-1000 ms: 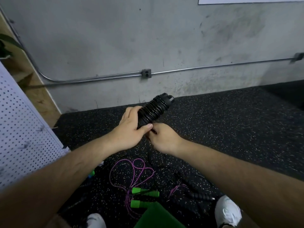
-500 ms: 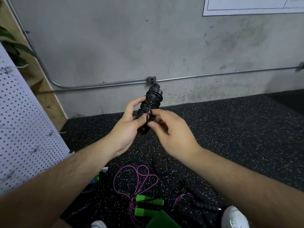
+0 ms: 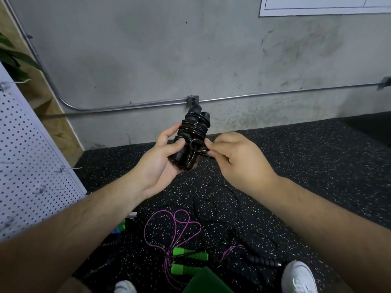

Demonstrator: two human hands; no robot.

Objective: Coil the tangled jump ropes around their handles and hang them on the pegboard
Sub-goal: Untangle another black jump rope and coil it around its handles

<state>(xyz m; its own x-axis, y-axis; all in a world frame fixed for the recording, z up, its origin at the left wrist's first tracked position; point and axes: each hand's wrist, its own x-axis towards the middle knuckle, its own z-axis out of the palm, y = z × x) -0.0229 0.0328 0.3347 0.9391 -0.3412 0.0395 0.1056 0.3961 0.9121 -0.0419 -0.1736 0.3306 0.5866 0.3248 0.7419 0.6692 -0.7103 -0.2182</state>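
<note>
Whereas it leaned before, the black rope coil now stands upright.

Left hand, right hand bare; forearms bare, lightly haired; white sneakers on both feet.

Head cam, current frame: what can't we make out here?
- Head view: loose end of the black rope, pinched by the right hand; tucked or not, cannot tell.
- Head view: bottoms of its handles, covered by the left hand.
- Head view: pegboard, cut off by the left edge; marks on it too blurred.
- Head view: green object, cut off by the bottom edge; overlaps one green handle.
</note>
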